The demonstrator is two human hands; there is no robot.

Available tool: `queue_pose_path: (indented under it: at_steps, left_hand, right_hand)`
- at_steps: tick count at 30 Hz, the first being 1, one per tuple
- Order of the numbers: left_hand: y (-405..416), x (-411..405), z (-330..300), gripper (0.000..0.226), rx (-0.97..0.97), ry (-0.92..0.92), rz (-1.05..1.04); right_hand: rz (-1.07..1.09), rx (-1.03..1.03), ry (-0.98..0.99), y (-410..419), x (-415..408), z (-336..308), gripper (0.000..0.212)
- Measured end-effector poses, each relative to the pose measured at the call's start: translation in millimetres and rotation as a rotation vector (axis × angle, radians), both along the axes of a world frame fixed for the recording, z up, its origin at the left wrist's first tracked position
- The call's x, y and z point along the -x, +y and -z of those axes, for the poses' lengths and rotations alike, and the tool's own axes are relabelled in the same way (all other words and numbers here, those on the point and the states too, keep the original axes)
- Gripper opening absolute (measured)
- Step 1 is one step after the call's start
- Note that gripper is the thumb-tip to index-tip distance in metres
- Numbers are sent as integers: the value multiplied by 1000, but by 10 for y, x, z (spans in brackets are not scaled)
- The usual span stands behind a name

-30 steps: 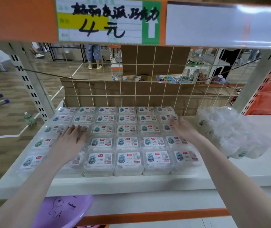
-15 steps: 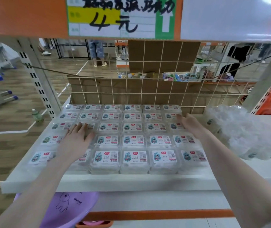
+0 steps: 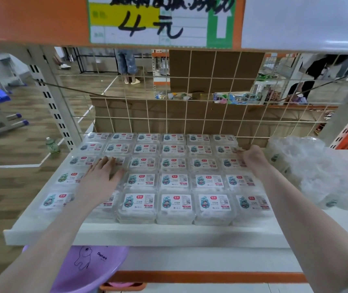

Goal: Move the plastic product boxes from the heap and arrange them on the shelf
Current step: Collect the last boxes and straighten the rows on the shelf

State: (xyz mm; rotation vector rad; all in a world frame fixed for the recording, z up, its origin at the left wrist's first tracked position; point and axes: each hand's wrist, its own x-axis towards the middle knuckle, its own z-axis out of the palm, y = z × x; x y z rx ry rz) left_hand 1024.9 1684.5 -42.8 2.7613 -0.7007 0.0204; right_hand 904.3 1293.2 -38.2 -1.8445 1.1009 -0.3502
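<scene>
Where price sign [image 3: 158, 20] hangs: "4元".

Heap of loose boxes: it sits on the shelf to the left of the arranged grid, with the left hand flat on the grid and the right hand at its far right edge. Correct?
Not quite. The head view shows the heap on the shelf to the right of the grid, not the left. The rest holds: the left hand lies flat on the grid and the right hand is at its far right edge.

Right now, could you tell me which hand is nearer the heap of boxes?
Right. The right hand is just beside the heap; the left hand lies flat across the rows, far side.
</scene>
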Motion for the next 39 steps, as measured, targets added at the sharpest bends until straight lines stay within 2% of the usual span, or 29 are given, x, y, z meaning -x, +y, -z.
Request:
queue_pose_path:
  at_steps: [3,6,8,11,12,15,20,27,33,37,39]
  left_hand:
    - [30,4,-47,54,124,76,-29]
    - [49,-24,-93,55,176,147,-46]
    - [48,-57,-95,54,116,115,-42]
    - [47,-109,-61,52,-78,0,-5]
    - [45,-120,-50,52,-76,-5,-12]
    - [46,-120,-41,54,5,10,-36]
    - [52,-114,-17,56,5,1,-47]
    - [43,-105,-31,55,-4,-12,-61]
    - [3,-84,-49,55,-20,-5,-62]
    - [1,-46,-83,55,3,-5,-56]
    - [14,-43,-102,56,16,14,-54]
  right_hand:
    - [-36,44,19,50,-60,-25,43]
    - [-85,68,36,56,-186,-16,22]
    - [-57,54,38,27,-245,-37,17]
    - [8,18,47,-43,-286,-67,18]
    - [11,12,42,-62,-291,-68,16]
    - [40,-20,7,-111,-287,-53,25]
    - [61,-102,15,-143,-314,-29,18]
    - [40,73,74,-144,-359,-12,27]
    - [-72,202,200,-127,-341,53,37]
    - [-89,240,251,-150,-346,64,36]
    - [-102,332,269,-119,-333,61,34]
